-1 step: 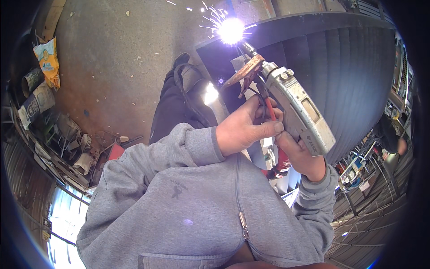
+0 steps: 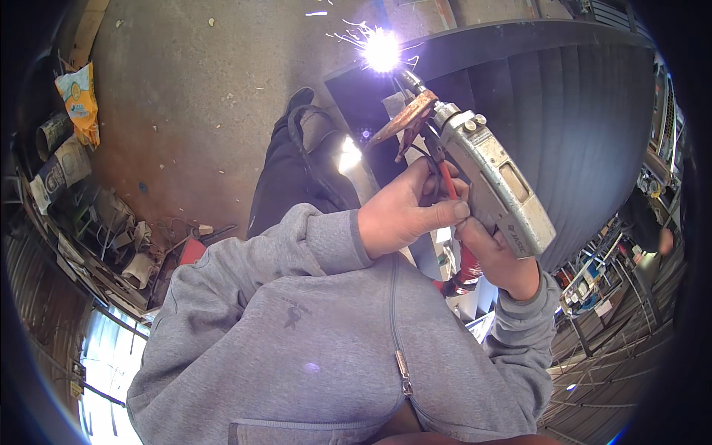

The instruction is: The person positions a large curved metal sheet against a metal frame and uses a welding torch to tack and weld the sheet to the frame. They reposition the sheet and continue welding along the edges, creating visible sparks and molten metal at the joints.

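Observation:
A boxy silver metal-bodied torch tool [image 2: 498,182] slants up and left, with knobs near its front and a narrow nozzle. A rusty, copper-coloured shield plate [image 2: 408,116] sits across its front. At the nozzle's tip burns a blinding white-violet arc [image 2: 382,50] that throws sparks and hides what lies under it. My left hand [image 2: 408,204] is closed around the red rod-like part [image 2: 448,180] beneath the tool, beside a black cable. Close behind it, my right hand [image 2: 498,256] is closed at the tool's underside; the body hides part of its fingers.
A large dark metal panel [image 2: 549,111] with ridges lies under and to the right of the tool. My leg [image 2: 285,167] reaches onto the concrete floor [image 2: 200,96]. A yellow-and-white bag [image 2: 80,102] and scrap line the left side. Metal bars and clutter [image 2: 593,282] fill the lower right.
The arc has crept very slightly left along the panel's edge, and its sparks fly in a different pattern. Both hands and the tool look nearly still.

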`<state>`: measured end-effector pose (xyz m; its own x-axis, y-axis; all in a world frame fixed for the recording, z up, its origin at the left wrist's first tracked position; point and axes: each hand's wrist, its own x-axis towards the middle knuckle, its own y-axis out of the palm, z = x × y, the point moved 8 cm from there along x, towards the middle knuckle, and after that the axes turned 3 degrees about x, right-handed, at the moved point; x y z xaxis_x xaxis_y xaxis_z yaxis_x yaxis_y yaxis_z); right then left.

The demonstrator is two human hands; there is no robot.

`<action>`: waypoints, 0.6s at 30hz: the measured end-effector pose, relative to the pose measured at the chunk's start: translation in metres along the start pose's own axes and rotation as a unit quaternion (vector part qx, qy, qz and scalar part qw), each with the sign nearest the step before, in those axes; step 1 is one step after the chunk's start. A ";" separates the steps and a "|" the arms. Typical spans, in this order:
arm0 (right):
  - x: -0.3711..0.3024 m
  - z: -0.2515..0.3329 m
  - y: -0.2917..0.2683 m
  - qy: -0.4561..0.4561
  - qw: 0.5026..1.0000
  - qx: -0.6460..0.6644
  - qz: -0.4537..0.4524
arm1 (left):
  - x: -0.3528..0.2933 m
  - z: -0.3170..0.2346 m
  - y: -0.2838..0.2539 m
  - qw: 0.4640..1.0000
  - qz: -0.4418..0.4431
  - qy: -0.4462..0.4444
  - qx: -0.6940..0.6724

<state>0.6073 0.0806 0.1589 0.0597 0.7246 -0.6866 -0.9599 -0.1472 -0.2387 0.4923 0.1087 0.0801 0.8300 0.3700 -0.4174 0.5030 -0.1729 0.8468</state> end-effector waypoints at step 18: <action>0.000 0.000 0.003 0.020 1.000 0.002 0.008 | -0.002 0.004 0.000 1.000 0.006 -0.016 -0.002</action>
<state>0.6047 0.0800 0.1587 0.0555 0.6953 -0.7165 -0.9618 -0.1553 -0.2252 0.4916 0.1047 0.0792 0.8428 0.3390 -0.4181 0.4927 -0.1731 0.8528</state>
